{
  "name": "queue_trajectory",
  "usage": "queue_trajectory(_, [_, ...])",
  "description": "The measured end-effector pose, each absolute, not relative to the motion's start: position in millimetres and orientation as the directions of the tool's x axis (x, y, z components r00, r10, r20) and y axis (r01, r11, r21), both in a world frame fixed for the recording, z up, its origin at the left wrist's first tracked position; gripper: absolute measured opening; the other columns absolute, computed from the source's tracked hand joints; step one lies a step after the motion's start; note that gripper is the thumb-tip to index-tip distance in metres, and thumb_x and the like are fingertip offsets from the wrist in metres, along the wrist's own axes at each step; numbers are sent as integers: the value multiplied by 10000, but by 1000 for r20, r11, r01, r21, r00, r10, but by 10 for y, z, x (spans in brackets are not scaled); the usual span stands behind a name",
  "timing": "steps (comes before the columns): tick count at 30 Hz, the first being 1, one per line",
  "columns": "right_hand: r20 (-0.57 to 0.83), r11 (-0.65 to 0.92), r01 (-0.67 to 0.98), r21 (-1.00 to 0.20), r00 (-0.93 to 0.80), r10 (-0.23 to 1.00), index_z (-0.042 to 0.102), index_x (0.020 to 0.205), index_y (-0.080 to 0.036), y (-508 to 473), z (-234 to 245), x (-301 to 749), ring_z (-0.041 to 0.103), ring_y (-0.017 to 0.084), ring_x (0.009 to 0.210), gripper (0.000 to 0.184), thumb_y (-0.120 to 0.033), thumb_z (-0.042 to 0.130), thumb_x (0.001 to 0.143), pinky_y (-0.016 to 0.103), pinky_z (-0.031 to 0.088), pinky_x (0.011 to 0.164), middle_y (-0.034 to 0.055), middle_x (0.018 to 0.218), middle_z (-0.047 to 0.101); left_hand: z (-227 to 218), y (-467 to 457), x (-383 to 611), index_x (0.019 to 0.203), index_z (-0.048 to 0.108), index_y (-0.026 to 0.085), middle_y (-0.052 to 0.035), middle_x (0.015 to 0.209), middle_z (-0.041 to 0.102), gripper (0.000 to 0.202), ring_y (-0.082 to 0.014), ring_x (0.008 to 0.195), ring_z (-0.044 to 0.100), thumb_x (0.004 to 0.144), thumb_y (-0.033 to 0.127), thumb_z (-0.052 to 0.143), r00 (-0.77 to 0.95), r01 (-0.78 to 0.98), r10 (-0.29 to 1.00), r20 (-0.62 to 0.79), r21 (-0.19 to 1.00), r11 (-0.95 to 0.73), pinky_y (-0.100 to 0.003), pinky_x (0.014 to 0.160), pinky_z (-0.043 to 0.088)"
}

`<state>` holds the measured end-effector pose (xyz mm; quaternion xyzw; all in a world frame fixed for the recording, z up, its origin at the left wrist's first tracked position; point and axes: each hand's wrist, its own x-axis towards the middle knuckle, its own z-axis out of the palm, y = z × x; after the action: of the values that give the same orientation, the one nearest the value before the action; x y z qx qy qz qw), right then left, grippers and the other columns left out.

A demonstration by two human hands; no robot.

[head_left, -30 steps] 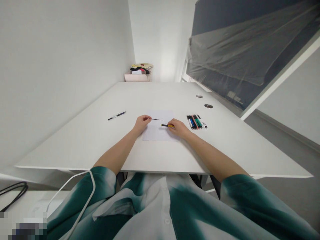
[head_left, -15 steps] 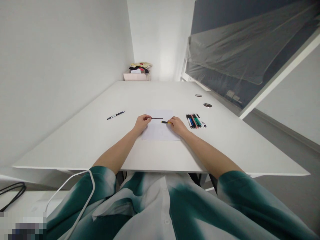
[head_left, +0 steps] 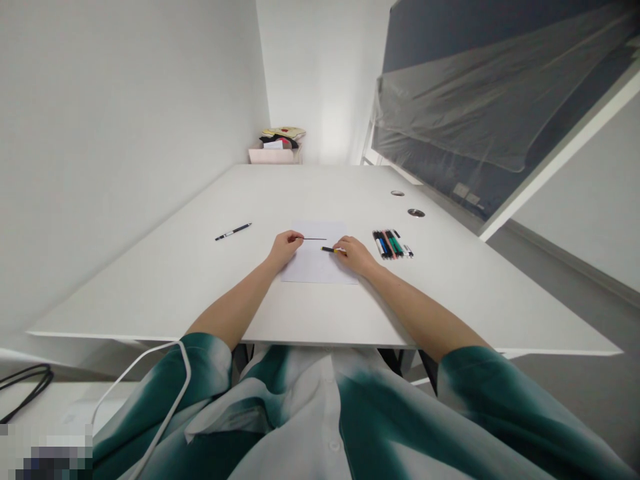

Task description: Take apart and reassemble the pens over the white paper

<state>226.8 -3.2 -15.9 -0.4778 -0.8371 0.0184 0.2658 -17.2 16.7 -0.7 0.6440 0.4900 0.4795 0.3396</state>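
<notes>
A sheet of white paper (head_left: 315, 272) lies on the white table in front of me. Above its left part, my left hand (head_left: 284, 248) is closed in a pinch on the end of a thin dark stick (head_left: 316, 239), which points right across the sheet. My right hand (head_left: 355, 255) rests at the paper's right edge, its fingers closed round a slim black-and-yellow tool (head_left: 327, 249). The tool's black end points left, just on my side of the stick, and a small gap shows between them. Its exact kind is too small to make out.
To the right, several pens and markers (head_left: 390, 245) lie side by side. One black-and-white pen (head_left: 233, 232) is on the left. Two round cable holes (head_left: 416, 213) sit near the table's right edge. A box of items (head_left: 273, 155) stands beyond the far edge.
My right hand has drawn the black-and-yellow tool slightly towards me, widening the gap to the stick. My left hand keeps its pinch almost unmoved.
</notes>
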Motion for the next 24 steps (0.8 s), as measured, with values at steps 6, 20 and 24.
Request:
queue_trajectory(6, [508,518,786,-338,-311,803,701,1030,-165,-61,-101,2306,588,230,952,254,-160,520,852,360,452,890,103,978,676,-6,172,-155,793,683,156,-10,682,617,191,-155,675,532,676,296,629,103,329,955,279,896,-297,-306,693,431])
queue_trajectory(20, [485,594,759,-267,-427,763,720,946,-199,-163,-13,2168,576,239,907,208,-203,518,898,369,438,848,102,922,691,-30,81,-13,826,698,151,-24,711,653,213,-140,641,527,707,316,633,287,340,917,277,865,-368,-292,665,438])
queue_trajectory(24, [491,575,775,-262,-406,771,718,900,-186,-162,-12,2205,567,238,903,187,-187,533,875,363,438,842,102,910,686,-56,142,-76,795,690,159,-29,726,661,173,-154,679,554,704,294,631,238,393,927,291,844,-366,-304,703,455])
